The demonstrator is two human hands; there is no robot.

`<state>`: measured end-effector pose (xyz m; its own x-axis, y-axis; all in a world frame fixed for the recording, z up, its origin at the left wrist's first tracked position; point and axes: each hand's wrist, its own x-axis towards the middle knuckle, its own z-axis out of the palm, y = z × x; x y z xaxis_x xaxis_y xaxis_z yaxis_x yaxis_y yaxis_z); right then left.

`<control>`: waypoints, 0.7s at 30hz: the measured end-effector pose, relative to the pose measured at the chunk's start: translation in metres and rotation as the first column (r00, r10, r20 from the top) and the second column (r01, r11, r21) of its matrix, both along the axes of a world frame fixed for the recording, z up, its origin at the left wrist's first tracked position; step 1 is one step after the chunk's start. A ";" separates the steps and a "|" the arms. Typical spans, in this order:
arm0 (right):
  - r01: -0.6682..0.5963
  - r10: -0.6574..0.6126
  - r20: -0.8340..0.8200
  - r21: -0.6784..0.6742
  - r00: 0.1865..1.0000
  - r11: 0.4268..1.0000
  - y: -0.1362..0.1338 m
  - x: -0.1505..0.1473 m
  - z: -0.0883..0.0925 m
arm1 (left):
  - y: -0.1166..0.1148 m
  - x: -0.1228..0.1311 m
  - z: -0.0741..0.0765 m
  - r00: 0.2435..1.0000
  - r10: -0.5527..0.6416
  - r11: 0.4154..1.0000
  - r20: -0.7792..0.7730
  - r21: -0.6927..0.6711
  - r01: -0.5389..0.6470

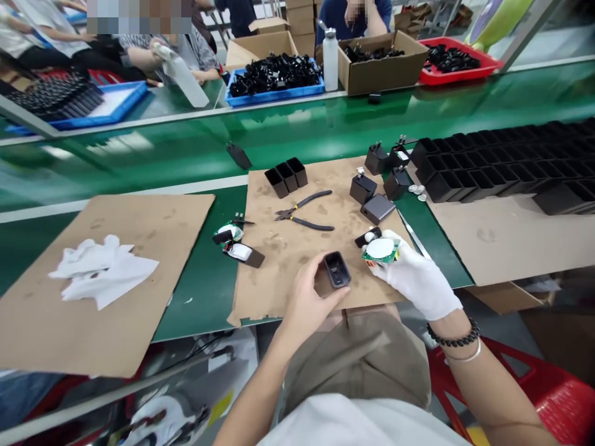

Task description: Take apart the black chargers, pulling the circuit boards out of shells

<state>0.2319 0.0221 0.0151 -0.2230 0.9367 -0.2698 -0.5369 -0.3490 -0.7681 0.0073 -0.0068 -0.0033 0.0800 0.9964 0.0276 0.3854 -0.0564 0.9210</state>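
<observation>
My bare left hand (309,294) grips a black charger housing (337,270), its open end tilted up so the hollow inside shows. In my white-gloved right hand (416,275) is a green circuit board (381,249) with a round white pad and a black end piece. The two parts are apart, side by side above the cardboard. Beyond them lie diagonal cutters (307,210) with spread handles. Several black chargers (377,209) stand past my right hand. Left of my left hand lie a charger with its board showing (246,253) and another bare board (227,233).
Three empty housings (286,176) stand at the cardboard's (264,291) back. Rows of black housings (502,161) fill the right side. White gloves (102,266) lie on the left cardboard. A tweezers-like metal tool (413,232) lies by my right wrist. Co-workers sit behind blue trays (279,96).
</observation>
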 end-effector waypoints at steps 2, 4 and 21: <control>0.072 -0.103 0.171 0.175 0.980 0.982 -0.007 -0.003 0.007 | -0.003 0.003 0.010 0.997 -0.050 0.999 0.057 0.025 0.049; 0.112 -0.257 0.330 0.401 0.908 0.909 -0.014 -0.006 0.015 | -0.006 0.005 0.020 0.993 -0.076 0.996 0.089 0.061 0.071; -0.307 -0.301 0.481 0.824 0.823 0.477 -0.020 -0.019 0.047 | -0.006 -0.001 0.057 0.990 -0.140 0.957 0.015 0.260 0.131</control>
<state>0.2129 0.0017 0.0624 -0.3420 0.7367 0.5833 0.0319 0.6295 -0.7763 0.0067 -0.0132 0.0532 0.2084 0.9351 0.2865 0.3277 -0.3428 0.8804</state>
